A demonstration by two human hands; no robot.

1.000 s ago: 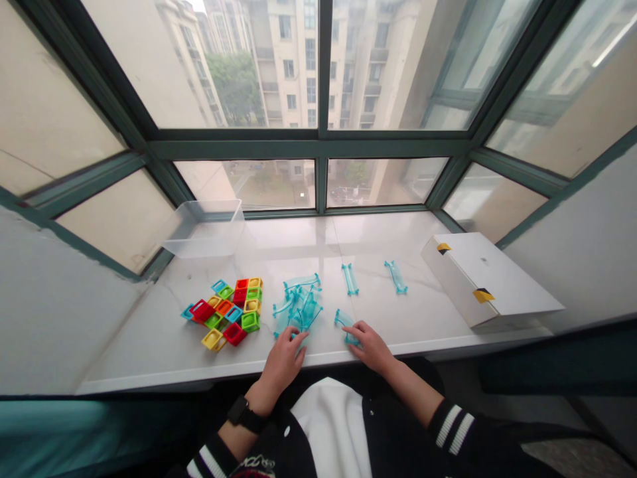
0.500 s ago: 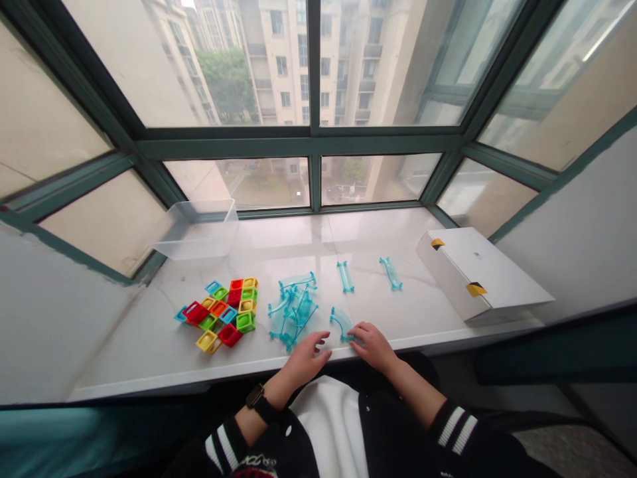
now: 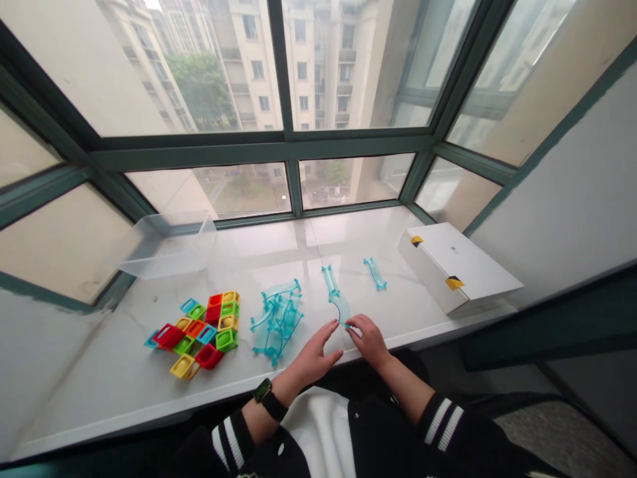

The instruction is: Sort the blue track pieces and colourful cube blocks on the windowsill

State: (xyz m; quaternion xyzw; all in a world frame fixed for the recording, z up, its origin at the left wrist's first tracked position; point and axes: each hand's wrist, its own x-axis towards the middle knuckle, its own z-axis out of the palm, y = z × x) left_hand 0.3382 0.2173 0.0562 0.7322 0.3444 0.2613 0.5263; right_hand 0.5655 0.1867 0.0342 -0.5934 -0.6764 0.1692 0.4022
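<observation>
My right hand (image 3: 367,339) rests on the white sill with its fingertips pinching the near end of a curved clear-blue track piece (image 3: 341,309). That curved piece touches a straight blue track piece (image 3: 329,279) beyond it. My left hand (image 3: 312,358) lies just left of the curve, fingers stretched out and holding nothing. A heap of blue track pieces (image 3: 277,317) sits to its left. Further left lies a cluster of coloured square blocks (image 3: 200,327) in red, yellow, green, orange and blue.
Another straight blue track piece (image 3: 374,273) lies alone on the sill further right. A white cardboard box (image 3: 455,265) with yellow tape stands at the right end. A clear plastic tub (image 3: 166,247) sits at the back left by the window frame (image 3: 293,179).
My left hand left the heap of track pieces and moved right beside the curve. My right hand pushed the curved piece away until it met the straight piece. The view swung right.
</observation>
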